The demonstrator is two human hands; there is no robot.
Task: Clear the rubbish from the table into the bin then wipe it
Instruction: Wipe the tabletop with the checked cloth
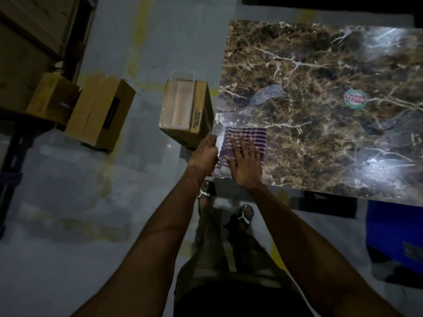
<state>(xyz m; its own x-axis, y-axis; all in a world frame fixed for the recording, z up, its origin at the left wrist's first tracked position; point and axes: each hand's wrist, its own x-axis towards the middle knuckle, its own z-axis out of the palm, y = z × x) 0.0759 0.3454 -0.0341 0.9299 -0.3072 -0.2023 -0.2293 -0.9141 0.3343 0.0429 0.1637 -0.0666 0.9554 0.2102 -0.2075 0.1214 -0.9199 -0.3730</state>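
Observation:
A striped purple and white cloth (254, 137) lies on the near left corner of the marble-patterned table (320, 138). My right hand (246, 161) lies flat on the cloth with its fingers spread. My left hand (204, 154) is at the table's left edge and its fingers curl round the cloth's edge there. A round green and red sticker (354, 99) shows on the tabletop toward the right. A cardboard box (186, 110) with a clear liner stands open on the floor just left of the table.
Two more cardboard boxes (98, 113) sit on the floor to the left, by wooden shelving (34, 37). A blue container (393, 234) stands under the table's near right edge. My sandalled feet (240, 217) are close to the table's near edge.

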